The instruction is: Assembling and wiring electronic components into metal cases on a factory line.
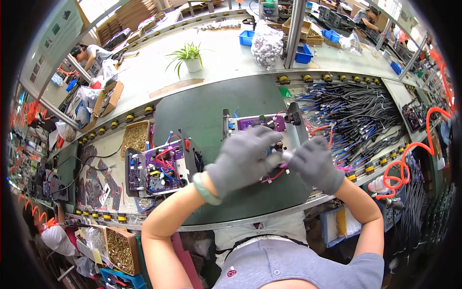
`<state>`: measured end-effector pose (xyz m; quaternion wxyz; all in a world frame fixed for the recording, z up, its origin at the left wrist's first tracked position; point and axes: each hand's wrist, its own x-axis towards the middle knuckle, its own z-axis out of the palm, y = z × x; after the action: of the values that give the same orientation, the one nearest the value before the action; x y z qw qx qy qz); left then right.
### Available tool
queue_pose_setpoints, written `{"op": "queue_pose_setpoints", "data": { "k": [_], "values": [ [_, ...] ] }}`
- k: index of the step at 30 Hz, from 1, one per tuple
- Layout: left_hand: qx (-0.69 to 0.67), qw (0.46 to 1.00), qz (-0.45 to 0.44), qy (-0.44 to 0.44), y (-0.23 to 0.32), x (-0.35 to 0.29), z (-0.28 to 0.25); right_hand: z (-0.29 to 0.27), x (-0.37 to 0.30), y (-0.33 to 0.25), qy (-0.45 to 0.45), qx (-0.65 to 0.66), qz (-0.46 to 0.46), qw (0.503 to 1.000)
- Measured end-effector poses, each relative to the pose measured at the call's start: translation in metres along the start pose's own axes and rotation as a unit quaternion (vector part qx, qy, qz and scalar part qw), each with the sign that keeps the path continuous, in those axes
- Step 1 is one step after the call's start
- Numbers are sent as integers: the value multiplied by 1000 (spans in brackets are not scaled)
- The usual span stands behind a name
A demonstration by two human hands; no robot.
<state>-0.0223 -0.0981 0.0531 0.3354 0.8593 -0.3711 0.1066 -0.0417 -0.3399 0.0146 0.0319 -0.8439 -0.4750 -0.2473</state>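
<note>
A metal-framed unit with purple circuit boards rests on the dark green work mat, in front of me. Over its near side reaches my left hand, in a grey glove, its fingers stretched out and a little apart, partly hiding the boards. My right hand, gloved too, has its fingers curled together at the unit's near right corner. A small pale piece shows at those fingertips, too blurred to name. Pink and red wires hang just below the hands. Left of them sits a second, similar unit, untouched.
Many black cables with blue ends lie heaped on the right. Boxes of small brass parts stand at left. Beyond the roller rail are a potted plant and a bag of parts. A coiled orange hose hangs right. Other people work farther off.
</note>
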Motion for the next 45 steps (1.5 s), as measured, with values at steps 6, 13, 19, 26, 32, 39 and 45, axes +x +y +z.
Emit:
{"op": "queue_pose_setpoints", "data": {
  "k": [6, 13, 19, 26, 32, 39, 45],
  "values": [
    [232, 967, 92, 57, -8, 38, 36, 18, 29, 32, 96, 84, 168, 977],
    [250, 964, 75, 58, -29, 33, 38, 30, 29, 26, 162, 179, 238, 941],
    [7, 989, -109, 97, -20, 9, 79, 31, 25, 23, 167, 262, 254, 916],
    [89, 993, 8, 73, 6, -48, 62, 22, 46, 48, 14, 32, 81, 996],
    [153, 987, 11, 37, -3, -82, 60, 32, 65, 49, -84, 32, 21, 996],
    [110, 991, -32, 69, 0, -79, 69, 29, 54, 48, -18, 39, 44, 998],
    [77, 985, -23, 154, -5, -88, 77, 29, 70, 46, -63, 10, -44, 997]
  ]
}}
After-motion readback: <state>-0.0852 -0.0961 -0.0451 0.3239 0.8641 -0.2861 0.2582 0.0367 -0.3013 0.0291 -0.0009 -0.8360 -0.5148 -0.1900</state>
